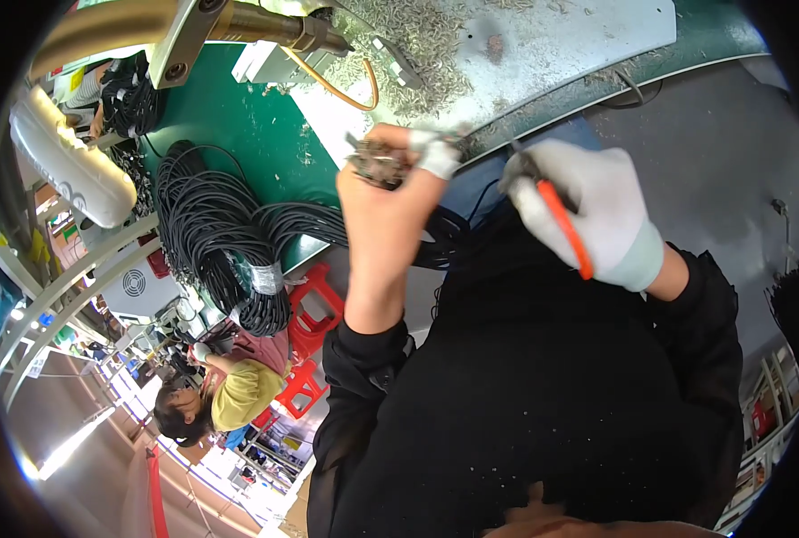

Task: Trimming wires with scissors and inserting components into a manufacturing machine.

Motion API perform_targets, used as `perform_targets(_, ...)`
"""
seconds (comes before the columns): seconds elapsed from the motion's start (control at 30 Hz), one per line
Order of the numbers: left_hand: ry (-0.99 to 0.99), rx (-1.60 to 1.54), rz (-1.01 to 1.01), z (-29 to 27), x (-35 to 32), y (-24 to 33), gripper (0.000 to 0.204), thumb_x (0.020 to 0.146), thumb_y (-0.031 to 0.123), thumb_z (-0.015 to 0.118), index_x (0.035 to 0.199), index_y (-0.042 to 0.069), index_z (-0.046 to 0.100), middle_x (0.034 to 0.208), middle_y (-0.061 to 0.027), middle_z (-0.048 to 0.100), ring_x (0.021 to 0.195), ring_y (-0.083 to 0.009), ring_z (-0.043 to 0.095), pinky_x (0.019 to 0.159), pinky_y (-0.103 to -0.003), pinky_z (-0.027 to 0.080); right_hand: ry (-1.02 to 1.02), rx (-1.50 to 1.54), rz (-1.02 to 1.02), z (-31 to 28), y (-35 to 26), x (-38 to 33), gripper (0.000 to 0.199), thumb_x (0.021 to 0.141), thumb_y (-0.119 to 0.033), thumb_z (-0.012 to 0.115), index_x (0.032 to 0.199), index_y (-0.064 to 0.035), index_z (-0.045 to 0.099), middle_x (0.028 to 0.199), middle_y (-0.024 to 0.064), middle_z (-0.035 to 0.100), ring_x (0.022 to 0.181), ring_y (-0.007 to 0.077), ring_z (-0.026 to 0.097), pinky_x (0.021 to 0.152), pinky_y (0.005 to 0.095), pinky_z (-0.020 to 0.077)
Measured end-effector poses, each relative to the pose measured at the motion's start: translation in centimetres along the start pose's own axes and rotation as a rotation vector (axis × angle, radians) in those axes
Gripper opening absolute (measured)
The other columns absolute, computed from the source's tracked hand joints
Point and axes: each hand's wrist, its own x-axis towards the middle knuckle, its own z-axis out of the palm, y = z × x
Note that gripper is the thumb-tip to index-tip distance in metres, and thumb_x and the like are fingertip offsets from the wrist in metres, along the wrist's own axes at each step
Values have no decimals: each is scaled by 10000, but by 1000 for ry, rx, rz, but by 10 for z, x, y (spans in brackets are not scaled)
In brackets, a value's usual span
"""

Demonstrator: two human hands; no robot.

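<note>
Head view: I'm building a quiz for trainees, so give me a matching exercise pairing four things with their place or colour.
Things:
1. bundled black cable coils
2. orange-handled hand tool
3. red plastic stool
4. heap of small grey metal scraps

Descriptions:
A. in the gloved right hand
B. on the pale board at the top
C. draped over the green bench edge
D. on the floor below the bench

Pairs: 1-C, 2-A, 3-D, 4-B
</note>
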Motion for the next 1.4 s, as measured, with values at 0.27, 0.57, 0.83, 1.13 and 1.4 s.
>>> perform_targets(0.27,-87,-504,-112,-43,68,-10,62,840,-1,588,826,31,537,620,25,429,473,-52,327,427,-205,255,-81,-98,-207,-9,29,94,191,798,-204,651,806,-23,593,609,138,530,551,310,570,510,374,436)
perform_targets(0.57,-231,-224,-76,-60,92,-8,156,832,118,665,802,37,535,648,-9,480,488,-71,394,437,-213,308,-393,60,113,-8,20,151,288,824,-260,632,779,20,581,616,174,557,529,307,573,507,373,440)
perform_targets(0.83,-85,138,185,-53,86,-2,376,786,337,751,830,2,586,735,-13,550,643,-91,492,575,-245,430,-430,403,233,-9,9,146,279,845,-240,604,756,22,569,596,133,542,509,242,565,478,323,428)
perform_targets(1.13,-12,268,184,-45,74,5,163,781,108,640,879,11,551,773,-9,548,636,-87,517,568,-235,449,-413,344,92,3,28,144,261,865,-204,575,739,24,558,573,40,537,442,98,576,405,220,448)
perform_targets(1.4,-2,272,153,-44,74,6,188,814,181,648,838,10,575,746,-12,567,622,-109,514,567,-254,440,-423,473,192,-1,20,143,258,865,-205,577,774,37,586,574,47,541,436,96,569,412,229,454)
